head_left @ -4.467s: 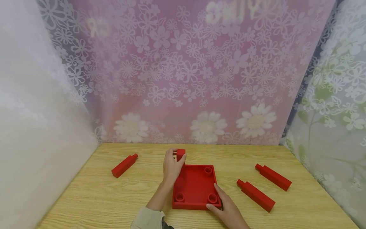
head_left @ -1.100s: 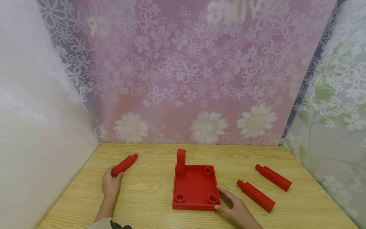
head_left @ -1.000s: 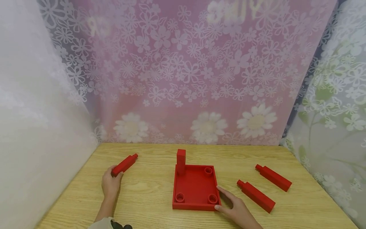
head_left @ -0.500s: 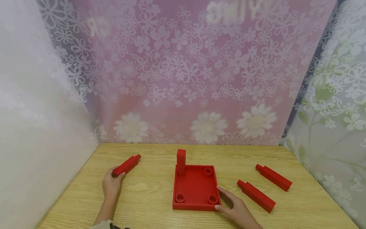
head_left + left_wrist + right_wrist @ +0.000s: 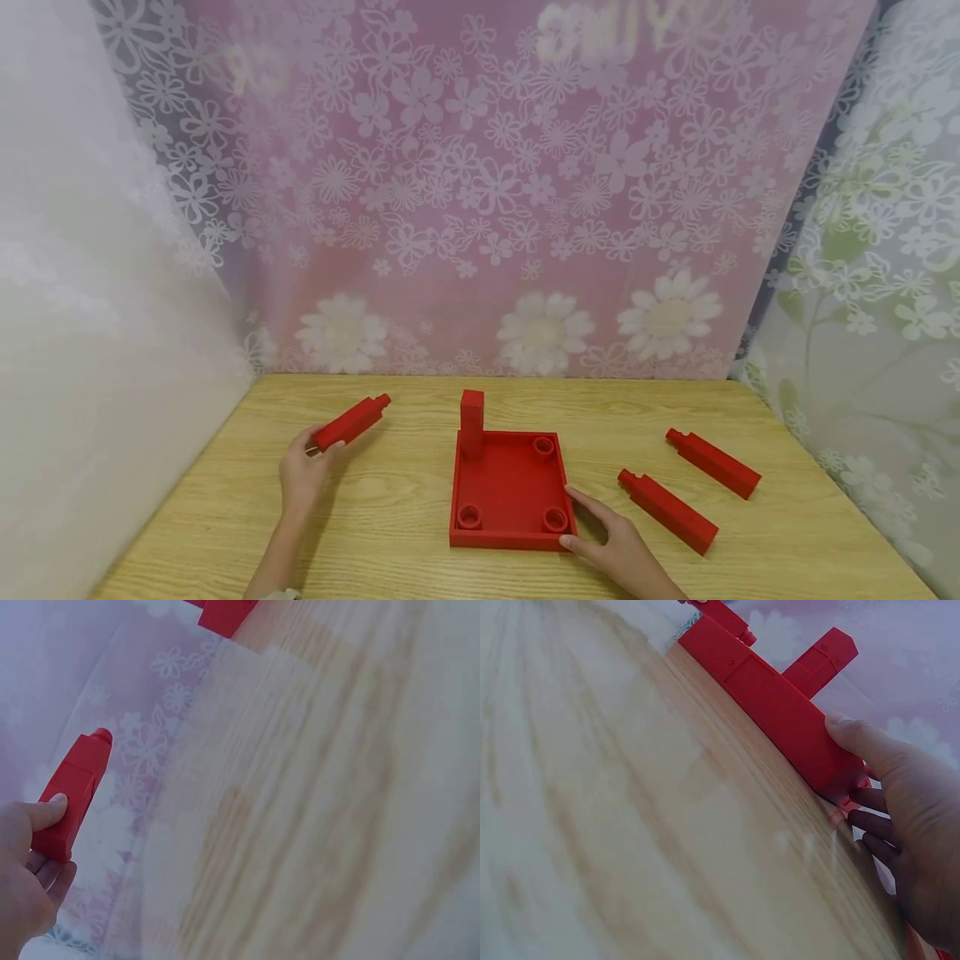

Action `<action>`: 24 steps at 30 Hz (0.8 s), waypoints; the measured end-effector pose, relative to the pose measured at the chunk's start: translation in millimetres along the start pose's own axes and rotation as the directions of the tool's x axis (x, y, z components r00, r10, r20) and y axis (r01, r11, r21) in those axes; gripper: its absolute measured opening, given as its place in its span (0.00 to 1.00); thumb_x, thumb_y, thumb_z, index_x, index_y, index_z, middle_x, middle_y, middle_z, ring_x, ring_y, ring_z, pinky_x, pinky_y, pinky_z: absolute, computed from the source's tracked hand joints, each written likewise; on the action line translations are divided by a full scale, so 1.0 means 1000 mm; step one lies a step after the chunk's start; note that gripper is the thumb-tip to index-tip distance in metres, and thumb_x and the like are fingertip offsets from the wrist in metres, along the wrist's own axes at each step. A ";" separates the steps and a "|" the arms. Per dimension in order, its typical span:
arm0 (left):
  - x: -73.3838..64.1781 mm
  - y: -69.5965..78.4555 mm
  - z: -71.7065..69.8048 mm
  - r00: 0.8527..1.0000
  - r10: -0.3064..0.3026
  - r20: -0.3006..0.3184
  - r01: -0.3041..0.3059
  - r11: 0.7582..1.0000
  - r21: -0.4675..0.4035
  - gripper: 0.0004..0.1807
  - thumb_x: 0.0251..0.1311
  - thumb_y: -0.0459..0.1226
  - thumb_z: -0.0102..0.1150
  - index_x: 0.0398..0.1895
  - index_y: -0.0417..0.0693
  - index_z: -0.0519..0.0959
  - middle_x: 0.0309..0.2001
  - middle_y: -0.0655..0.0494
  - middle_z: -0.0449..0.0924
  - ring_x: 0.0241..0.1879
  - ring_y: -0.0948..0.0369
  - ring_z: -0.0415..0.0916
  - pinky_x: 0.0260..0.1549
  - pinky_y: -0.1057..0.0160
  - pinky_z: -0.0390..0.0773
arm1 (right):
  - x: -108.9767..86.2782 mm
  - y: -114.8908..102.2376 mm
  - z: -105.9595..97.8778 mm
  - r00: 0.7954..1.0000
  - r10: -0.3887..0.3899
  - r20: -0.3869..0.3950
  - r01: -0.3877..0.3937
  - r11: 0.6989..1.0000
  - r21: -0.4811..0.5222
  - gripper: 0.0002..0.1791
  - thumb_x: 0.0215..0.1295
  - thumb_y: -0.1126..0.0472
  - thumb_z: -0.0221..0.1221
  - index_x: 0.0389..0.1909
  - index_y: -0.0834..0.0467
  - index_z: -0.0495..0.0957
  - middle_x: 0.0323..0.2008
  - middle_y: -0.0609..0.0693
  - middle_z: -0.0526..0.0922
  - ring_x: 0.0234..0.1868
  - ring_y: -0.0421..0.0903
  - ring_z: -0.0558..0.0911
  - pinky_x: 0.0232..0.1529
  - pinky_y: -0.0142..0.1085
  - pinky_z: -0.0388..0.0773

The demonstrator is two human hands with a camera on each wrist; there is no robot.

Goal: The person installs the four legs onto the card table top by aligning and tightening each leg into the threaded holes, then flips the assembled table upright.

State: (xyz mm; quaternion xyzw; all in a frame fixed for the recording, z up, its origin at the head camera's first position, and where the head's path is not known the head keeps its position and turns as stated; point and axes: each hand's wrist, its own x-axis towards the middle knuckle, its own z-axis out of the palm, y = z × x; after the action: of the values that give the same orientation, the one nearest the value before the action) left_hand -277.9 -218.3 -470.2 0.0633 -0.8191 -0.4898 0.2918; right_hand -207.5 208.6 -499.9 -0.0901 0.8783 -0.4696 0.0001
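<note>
We see red tray (image 5: 510,487): upright post (image 5: 472,421) far-left, three ring sockets (image 5: 469,526) | left grip (image 5: 303,477) pinches red peg (image 5: 348,423); right grip (image 5: 618,550) pinches tray corner | wood bench (image 5: 401,508), floral backdrop (image 5: 450,275)

blurred letters (image 5: 553,50) on pink curtain (image 5: 450,196) (unreadable), 6 or 9 (image 5: 732,662) on red tray (image 5: 799,727), unclear marks (image 5: 825,649) on upright red leg (image 5: 816,669)
</note>
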 end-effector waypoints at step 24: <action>-0.013 0.054 0.007 0.993 0.115 0.041 -0.108 0.984 -0.141 0.21 0.45 0.27 0.68 0.46 0.33 0.78 0.42 0.41 0.77 0.38 0.49 0.75 0.34 0.66 0.77 | -0.001 -0.001 0.000 1.000 -0.006 0.005 0.006 1.000 0.003 0.39 0.49 0.42 0.65 0.63 0.50 0.67 0.60 0.55 0.68 0.62 0.57 0.64 0.56 0.54 0.61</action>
State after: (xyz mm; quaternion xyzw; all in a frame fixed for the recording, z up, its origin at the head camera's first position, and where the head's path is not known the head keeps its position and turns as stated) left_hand -260.9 -180.5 -433.0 -0.0149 -0.7923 -0.5298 0.3023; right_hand -206.6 208.2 -499.2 -0.0938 0.8772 -0.4709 0.0012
